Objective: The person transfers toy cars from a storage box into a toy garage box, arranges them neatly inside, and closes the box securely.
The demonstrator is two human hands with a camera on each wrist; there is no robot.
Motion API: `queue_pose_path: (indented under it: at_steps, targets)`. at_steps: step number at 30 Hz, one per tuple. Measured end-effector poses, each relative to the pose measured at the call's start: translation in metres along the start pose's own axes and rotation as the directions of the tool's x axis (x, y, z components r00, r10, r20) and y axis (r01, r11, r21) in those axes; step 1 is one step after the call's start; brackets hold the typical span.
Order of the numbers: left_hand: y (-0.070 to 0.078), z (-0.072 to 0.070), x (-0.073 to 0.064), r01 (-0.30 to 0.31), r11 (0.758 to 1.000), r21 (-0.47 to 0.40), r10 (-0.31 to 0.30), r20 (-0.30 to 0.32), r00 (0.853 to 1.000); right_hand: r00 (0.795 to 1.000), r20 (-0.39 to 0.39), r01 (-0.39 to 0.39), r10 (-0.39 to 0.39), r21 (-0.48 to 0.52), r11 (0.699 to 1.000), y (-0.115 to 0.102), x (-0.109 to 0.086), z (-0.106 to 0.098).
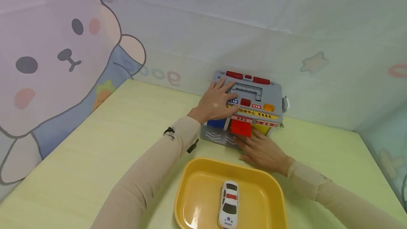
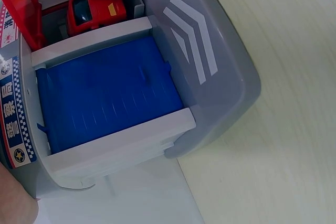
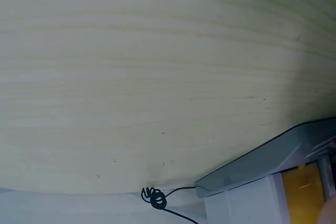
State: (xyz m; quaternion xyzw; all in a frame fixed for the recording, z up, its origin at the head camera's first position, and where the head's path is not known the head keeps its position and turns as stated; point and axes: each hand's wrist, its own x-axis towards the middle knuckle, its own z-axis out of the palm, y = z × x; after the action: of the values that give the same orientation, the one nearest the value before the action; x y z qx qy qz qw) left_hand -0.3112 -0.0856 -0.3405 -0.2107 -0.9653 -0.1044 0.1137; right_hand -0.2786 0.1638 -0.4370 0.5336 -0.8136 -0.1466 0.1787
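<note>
A grey toy garage (image 1: 270, 94) with red lights on its roof stands at the back of the table. My left hand (image 1: 216, 102) rests on the left of its roof, fingers spread. The red door (image 1: 241, 128) in the middle is swung up, while the blue door (image 2: 110, 93) beside it is down. In the left wrist view, a small red toy car (image 2: 107, 11) sits in the middle bay's opening. Fingertips of my right hand (image 1: 265, 153) touch the car from above and behind. The yellow door (image 3: 303, 195) is partly hidden by that hand.
In front of the garage, a yellow tray (image 1: 277, 190) holds a white toy police car (image 1: 229, 206). A coiled black cord (image 3: 156, 198) trails from the garage's right side. A printed cloth (image 1: 190, 34) hangs behind the table.
</note>
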Motion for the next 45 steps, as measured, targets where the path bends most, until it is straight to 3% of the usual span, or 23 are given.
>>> queue_pose_path:
  at_steps: [4,12,21,30,34,39,45]
  targets:
    - [-0.002,-0.001,0.000,0.006,1.000,-0.002,-0.006,0.000,1.000,1.000,0.008,-0.002,0.002,0.010,1.000,0.002,0.002,-0.002]
    - [-0.005,0.002,-0.001,-0.003,1.000,0.000,0.003,-0.010,1.000,0.999,-0.047,0.022,-0.019,0.062,0.998,0.005,0.002,-0.004]
    - [-0.005,0.002,0.000,0.001,1.000,0.006,-0.001,-0.020,1.000,1.000,-0.012,0.008,-0.007,0.149,0.989,0.007,-0.004,-0.016]
    - [-0.003,0.001,0.000,-0.012,1.000,0.014,0.012,-0.026,1.000,0.993,-0.118,0.005,0.017,0.180,0.984,0.011,-0.017,-0.031]
    - [-0.004,0.001,-0.001,-0.014,1.000,0.012,0.014,-0.022,1.000,0.972,-0.234,0.040,-0.001,0.164,0.986,0.014,-0.020,-0.034]
    - [-0.003,0.001,-0.001,-0.026,1.000,0.004,0.026,-0.026,0.999,0.916,-0.402,0.068,0.003,0.161,0.985,0.015,-0.018,-0.039]
    - [-0.001,0.000,0.000,-0.024,1.000,0.010,0.024,-0.033,0.999,0.889,-0.459,0.065,0.012,0.152,0.986,0.016,-0.014,-0.044]
